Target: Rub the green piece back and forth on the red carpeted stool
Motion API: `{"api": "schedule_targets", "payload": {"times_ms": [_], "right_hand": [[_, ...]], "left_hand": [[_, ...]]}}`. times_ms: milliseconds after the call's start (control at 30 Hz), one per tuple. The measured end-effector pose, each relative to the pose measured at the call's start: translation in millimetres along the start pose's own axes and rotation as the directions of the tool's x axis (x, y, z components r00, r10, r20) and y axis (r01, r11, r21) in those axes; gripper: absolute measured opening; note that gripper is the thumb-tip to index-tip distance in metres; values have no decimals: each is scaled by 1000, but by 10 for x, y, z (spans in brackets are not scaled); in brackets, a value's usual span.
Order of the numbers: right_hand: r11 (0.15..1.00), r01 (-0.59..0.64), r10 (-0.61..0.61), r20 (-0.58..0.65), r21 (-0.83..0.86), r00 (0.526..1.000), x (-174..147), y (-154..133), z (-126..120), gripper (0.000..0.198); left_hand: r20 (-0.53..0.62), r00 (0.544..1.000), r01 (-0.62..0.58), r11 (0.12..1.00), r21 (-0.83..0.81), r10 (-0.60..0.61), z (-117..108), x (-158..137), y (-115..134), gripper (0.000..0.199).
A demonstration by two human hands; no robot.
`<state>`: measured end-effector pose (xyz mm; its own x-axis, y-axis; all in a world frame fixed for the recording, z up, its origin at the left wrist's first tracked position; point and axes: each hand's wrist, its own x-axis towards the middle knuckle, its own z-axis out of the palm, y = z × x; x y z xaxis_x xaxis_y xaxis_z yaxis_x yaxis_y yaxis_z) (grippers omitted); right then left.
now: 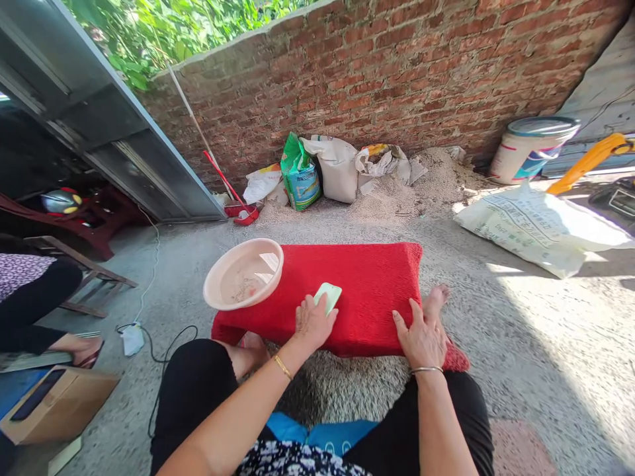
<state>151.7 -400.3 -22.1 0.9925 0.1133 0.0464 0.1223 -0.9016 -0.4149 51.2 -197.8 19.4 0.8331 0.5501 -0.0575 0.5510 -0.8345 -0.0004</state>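
My left hand (315, 322) is curled over a pale green, phone-like slab (329, 292), its fingers closed along the near side. The slab's upper end shows a small dark spot at one corner; the rest is hidden under my fingers. Beneath it lies a red fleecy cloth (367, 277), draped over a low bench or table. At the cloth's right end my right hand (423, 338) rests with fingers apart, touching the fabric and holding nothing. A pale pink basin (212, 287) stands on the cloth's left end, with some water and small bits in it.
Sacks (337, 168) and spilled pellets line the brick wall (377, 73). A white sack (526, 228) and a lidded bucket (528, 149) are at right. A cardboard box (74, 396), cable (171, 354) and a seated person's leg (44, 304) are at left.
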Motion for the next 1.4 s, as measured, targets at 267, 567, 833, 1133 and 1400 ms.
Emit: {"api": "schedule_targets", "payload": {"times_ms": [267, 567, 833, 1133, 1400], "right_hand": [[1000, 12, -12, 0, 3, 1000, -5, -1, -1, 56], [999, -46, 47, 71, -26, 996, 25, -2, 15, 61], [1000, 3, -3, 16, 11, 1000, 0, 24, 9, 58], [1000, 10, -10, -11, 24, 1000, 7, 35, 40, 56], [999, -26, 25, 33, 20, 999, 8, 10, -6, 59]], "left_hand": [[-20, 927, -374, 921, -113, 374, -80, -270, 527, 55], [9, 995, 95, 987, 128, -97, -213, -227, -752, 51], [27, 947, -318, 945, -79, 321, 61, -543, 451, 56], [11, 992, -127, 992, 0, 127, -190, -552, -435, 49], [37, 992, 116, 982, 148, -123, -79, -649, -1076, 51]]}}
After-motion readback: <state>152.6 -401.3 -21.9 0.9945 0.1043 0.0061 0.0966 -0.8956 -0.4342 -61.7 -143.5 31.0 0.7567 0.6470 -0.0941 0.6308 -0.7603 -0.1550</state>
